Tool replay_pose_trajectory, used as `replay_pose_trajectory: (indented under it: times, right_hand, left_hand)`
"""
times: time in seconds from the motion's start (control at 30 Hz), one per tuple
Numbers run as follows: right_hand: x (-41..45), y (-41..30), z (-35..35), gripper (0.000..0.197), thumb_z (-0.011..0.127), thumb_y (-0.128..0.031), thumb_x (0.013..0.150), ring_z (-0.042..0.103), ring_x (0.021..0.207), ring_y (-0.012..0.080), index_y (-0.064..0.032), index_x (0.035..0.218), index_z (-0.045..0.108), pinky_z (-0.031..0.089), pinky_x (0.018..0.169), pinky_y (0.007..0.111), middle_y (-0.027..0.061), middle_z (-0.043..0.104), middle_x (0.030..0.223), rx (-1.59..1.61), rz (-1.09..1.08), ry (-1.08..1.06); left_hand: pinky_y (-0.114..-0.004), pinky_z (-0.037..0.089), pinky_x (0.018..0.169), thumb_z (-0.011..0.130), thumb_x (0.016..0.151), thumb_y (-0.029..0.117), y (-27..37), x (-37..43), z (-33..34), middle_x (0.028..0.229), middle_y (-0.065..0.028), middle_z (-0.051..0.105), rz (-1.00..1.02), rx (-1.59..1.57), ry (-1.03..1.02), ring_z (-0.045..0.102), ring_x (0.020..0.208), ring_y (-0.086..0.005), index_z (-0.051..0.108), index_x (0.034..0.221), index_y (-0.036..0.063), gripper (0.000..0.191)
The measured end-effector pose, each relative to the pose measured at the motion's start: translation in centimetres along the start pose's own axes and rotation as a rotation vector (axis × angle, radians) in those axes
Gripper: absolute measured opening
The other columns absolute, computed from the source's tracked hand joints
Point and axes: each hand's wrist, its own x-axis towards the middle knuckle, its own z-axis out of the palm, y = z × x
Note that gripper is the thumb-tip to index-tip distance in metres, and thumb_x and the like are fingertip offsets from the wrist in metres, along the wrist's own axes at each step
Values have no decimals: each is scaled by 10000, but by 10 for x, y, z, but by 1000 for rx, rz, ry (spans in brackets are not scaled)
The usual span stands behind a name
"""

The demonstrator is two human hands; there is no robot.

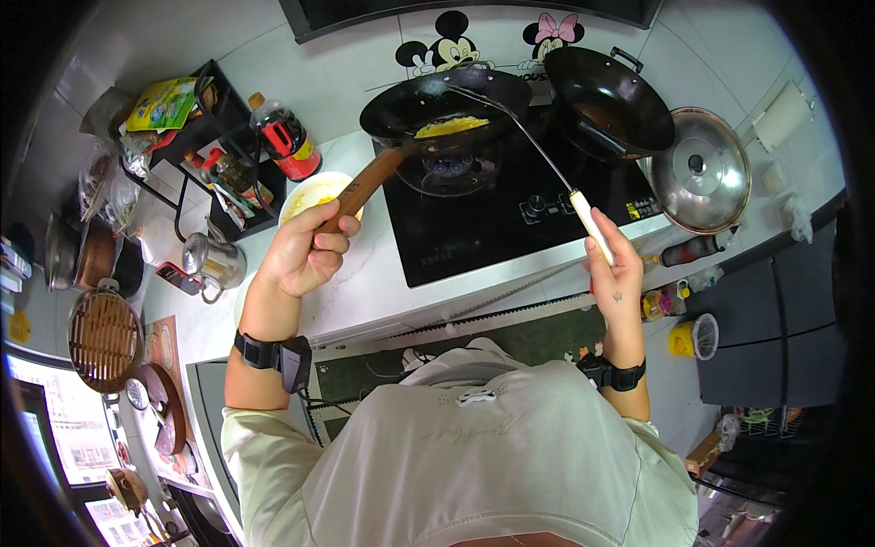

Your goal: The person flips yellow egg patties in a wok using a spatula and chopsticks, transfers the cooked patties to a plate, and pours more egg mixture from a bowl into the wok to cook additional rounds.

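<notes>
My left hand grips the wooden handle of a dark wok, which is tilted above the left burner of a black glass cooktop. A folded piece of yellow egg lies in the wok's lower side. In my right hand is the pale handle of a long metal spatula; its far end is inside the wok, above the egg. Just beyond my left hand, a white bowl holds yellow egg residue.
On the cooktop's right side stands a second wok with some liquid. A metal lid leans beside it. To the left are a sauce bottle, a black rack with bottles and packets, and a metal pot.
</notes>
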Motion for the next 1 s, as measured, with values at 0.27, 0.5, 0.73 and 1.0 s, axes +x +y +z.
replay_pose_trajectory:
  times: [0.27, 0.5, 0.73, 1.0]
  right_hand:
    - [-3, 3, -6, 363, 618, -63, 875, 591, 1062, 184, -27, 1234, 583, 441, 909, 285, 142, 626, 1169, 14, -14, 6]
    - [-2, 9, -5, 355, 618, -64, 875, 604, 1023, 185, -29, 1227, 589, 446, 896, 290, 139, 638, 1141, -2, -94, 31]
    - [-2, 12, -5, 348, 624, -60, 872, 604, 1016, 182, -29, 1217, 596, 449, 888, 289, 138, 641, 1138, -4, -84, 20]
    - [-1, 16, -7, 344, 639, -96, 873, 614, 1008, 200, -36, 1210, 602, 455, 889, 299, 145, 649, 1118, -65, -129, 23]
  left_hand:
    - [-122, 282, 325, 446, 973, 185, 11, -12, 25, 841, -31, 455, 2, 82, 62, 366, 508, -6, 360, 1269, 42, 340]
    - [-119, 278, 325, 458, 968, 195, 12, -24, 47, 833, -36, 467, 62, 324, 191, 349, 498, -3, 379, 1259, 55, 333]
    - [-126, 242, 352, 438, 961, 162, 9, -27, 62, 833, -50, 485, 92, 488, 250, 349, 523, -19, 425, 1184, 53, 249]
    - [-142, 233, 340, 451, 960, 184, 6, -28, 52, 784, -36, 495, 140, 807, 241, 330, 436, -14, 423, 1211, 36, 292]
